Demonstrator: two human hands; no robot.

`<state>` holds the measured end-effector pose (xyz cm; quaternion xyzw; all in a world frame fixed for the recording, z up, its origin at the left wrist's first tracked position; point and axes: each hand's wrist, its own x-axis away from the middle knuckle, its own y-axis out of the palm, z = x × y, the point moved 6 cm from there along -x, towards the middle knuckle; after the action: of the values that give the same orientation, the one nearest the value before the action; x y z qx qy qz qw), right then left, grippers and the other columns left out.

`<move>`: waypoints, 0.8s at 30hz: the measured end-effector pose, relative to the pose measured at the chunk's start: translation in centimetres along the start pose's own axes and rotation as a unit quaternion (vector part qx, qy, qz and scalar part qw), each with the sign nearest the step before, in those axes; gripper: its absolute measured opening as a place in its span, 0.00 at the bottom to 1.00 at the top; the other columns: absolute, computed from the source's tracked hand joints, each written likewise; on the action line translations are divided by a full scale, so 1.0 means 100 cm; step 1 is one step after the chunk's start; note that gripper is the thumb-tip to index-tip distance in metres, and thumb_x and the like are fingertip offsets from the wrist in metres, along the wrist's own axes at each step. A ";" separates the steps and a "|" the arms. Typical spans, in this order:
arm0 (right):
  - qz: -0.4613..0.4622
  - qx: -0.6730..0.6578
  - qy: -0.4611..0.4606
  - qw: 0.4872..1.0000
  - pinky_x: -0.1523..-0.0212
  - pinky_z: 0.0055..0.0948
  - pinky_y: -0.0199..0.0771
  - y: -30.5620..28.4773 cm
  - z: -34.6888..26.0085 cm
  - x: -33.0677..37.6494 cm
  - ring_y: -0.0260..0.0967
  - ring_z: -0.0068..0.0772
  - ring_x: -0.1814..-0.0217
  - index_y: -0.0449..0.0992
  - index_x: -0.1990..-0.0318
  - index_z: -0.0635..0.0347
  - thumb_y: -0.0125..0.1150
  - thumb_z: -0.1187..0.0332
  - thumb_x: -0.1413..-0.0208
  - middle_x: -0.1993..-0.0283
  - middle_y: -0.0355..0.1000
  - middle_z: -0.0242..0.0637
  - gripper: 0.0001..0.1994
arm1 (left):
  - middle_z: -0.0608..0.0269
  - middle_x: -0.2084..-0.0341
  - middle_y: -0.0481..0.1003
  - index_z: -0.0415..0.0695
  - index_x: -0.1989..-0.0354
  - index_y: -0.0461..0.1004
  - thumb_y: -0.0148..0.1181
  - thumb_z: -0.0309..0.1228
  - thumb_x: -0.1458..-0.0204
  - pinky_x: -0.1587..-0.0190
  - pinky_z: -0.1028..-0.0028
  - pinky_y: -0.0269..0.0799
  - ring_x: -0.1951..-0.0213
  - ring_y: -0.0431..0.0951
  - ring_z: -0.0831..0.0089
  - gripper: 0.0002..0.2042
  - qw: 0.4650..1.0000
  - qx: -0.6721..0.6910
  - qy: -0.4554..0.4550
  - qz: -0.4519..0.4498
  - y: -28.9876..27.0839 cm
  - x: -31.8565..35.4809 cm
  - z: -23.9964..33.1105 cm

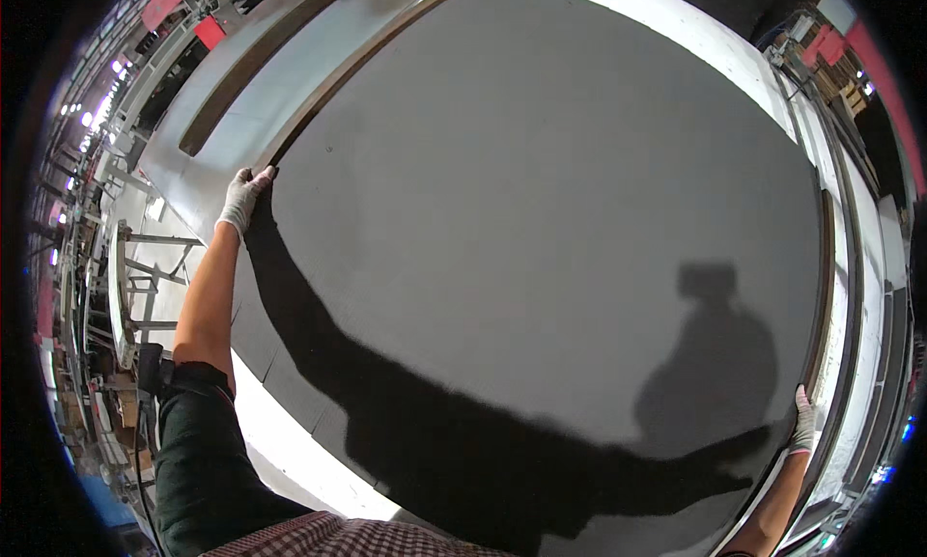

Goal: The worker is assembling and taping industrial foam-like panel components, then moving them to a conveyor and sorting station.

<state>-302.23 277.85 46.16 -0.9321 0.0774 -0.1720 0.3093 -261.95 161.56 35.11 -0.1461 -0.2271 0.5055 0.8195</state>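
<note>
A large dark grey sheet (541, 181) spreads flat in front of me, and my shadow falls across its near part. Along its left edge lies a long brown strip (362, 57); my left hand (244, 198), in a whitish glove, is closed at that strip's near end. Another brown strip (826, 267) runs along the right edge. My right hand (803, 424), gloved too, is closed at its near end with the thumb up. The undersides of both hands are hidden, so whether they also grip the sheet cannot be told.
A separate brown bar (246, 74) lies on the pale tabletop (227, 137) at the far left. Metal frames (159, 277) stand beyond the left edge. Long rails (855, 267) run along the right side. Red cloths hang at the far left and far right.
</note>
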 end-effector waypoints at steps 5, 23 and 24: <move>-0.003 -0.041 0.005 0.999 0.60 0.36 0.78 0.025 0.003 -0.028 0.74 0.34 0.62 0.74 0.48 0.67 0.71 0.57 0.45 0.56 0.76 0.39 0.25 | 0.58 0.56 0.75 0.31 0.40 0.67 0.72 0.48 0.50 0.57 0.74 0.72 0.59 0.74 0.72 0.38 0.999 -0.015 0.005 0.029 -0.029 -0.010 -0.011; -0.156 0.013 -0.131 0.979 0.53 0.33 0.76 0.241 -0.187 -0.151 0.76 0.35 0.58 0.73 0.45 0.68 0.71 0.59 0.44 0.55 0.78 0.40 0.26 | 0.49 0.50 0.78 0.35 0.40 0.70 0.67 0.50 0.47 0.46 0.67 0.70 0.51 0.76 0.63 0.34 0.960 -0.228 0.010 0.166 -0.168 -0.071 -0.082; -0.159 0.017 -0.135 0.978 0.53 0.33 0.76 0.247 -0.193 -0.160 0.76 0.35 0.58 0.73 0.45 0.68 0.71 0.59 0.44 0.55 0.78 0.40 0.26 | 0.53 0.52 0.78 0.36 0.39 0.70 0.65 0.49 0.45 0.48 0.69 0.70 0.52 0.76 0.66 0.32 0.959 -0.239 0.007 0.150 -0.159 -0.070 -0.074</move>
<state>-325.13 251.55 41.40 -0.9417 -0.1172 -0.0929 0.3014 -248.67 148.12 34.72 -0.3733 -0.3110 0.5524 0.6774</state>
